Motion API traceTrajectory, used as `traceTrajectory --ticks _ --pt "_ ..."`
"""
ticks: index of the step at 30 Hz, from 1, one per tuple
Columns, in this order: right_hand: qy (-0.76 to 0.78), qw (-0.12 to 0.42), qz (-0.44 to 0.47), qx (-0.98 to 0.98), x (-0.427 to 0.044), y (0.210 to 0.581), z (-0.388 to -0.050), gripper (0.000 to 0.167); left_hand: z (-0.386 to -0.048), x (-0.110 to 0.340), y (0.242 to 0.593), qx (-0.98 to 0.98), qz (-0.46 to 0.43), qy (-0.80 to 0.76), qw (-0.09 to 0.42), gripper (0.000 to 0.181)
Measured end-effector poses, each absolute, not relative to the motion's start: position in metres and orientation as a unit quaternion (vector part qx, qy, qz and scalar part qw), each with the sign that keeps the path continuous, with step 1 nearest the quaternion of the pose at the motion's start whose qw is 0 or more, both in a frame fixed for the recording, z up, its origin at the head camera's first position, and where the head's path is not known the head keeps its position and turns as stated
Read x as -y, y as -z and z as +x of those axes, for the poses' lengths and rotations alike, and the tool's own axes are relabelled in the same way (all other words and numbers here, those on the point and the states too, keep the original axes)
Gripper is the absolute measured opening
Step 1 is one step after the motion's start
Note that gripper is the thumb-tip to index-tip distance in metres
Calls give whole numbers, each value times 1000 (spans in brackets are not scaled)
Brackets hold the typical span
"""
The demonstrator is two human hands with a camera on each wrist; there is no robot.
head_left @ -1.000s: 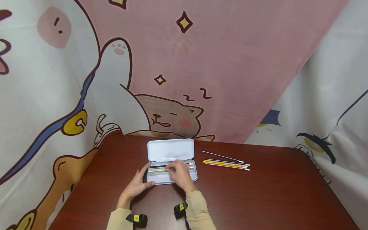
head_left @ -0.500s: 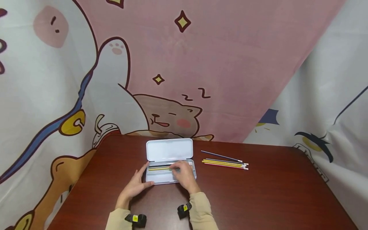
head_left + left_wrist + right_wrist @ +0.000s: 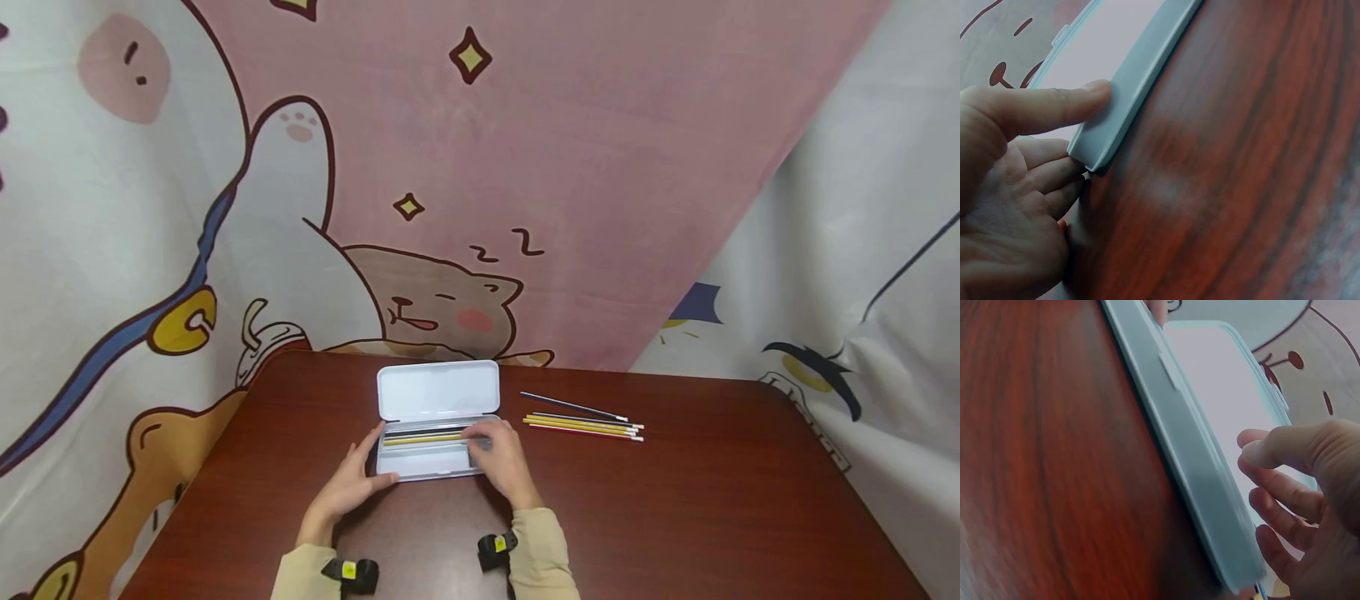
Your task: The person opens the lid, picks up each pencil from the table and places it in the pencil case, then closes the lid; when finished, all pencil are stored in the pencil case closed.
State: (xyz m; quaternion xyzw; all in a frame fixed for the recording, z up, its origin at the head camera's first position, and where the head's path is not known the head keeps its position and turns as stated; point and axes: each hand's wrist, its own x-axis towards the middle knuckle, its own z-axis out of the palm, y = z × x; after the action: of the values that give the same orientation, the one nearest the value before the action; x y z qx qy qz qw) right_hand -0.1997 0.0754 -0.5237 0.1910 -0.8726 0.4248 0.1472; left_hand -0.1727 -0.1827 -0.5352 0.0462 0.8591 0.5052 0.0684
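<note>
A white pencil case (image 3: 438, 467) lies with its lid (image 3: 438, 390) raised; several pencils (image 3: 423, 436), yellow and dark among them, lie lengthwise inside. My left hand (image 3: 348, 483) grips the case's left end. In the left wrist view its thumb (image 3: 1079, 103) presses the front wall while the other fingers lie at the end wall. My right hand (image 3: 504, 460) is over the case's right part, at the right ends of the pencils. Thumb and forefinger tips meet in the right wrist view, where the right hand (image 3: 1310, 487) shows no pencil between them; whether they pinch one is hidden in the head view.
Several loose pencils (image 3: 581, 423), yellow, dark and red with white erasers, lie to the right of the case. The brown wooden table (image 3: 675, 500) reaches back to a cartoon-printed cloth (image 3: 600, 208). Black straps with cameras (image 3: 352, 573) are on both wrists.
My right hand has slid rightward along the pencils in the case, baring more of the yellow one, which lies slightly farther back. The left hand keeps its place; the head view shifts slightly.
</note>
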Motion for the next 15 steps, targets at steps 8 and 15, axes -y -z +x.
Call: traceTrajectory --ticks 8,15 --pt "-445 140 142 873 -97 521 -200 15 -173 183 534 -860 46 -503 71 90" --pt "-464 132 87 872 -121 519 -201 13 -173 183 534 -861 45 -502 73 89"
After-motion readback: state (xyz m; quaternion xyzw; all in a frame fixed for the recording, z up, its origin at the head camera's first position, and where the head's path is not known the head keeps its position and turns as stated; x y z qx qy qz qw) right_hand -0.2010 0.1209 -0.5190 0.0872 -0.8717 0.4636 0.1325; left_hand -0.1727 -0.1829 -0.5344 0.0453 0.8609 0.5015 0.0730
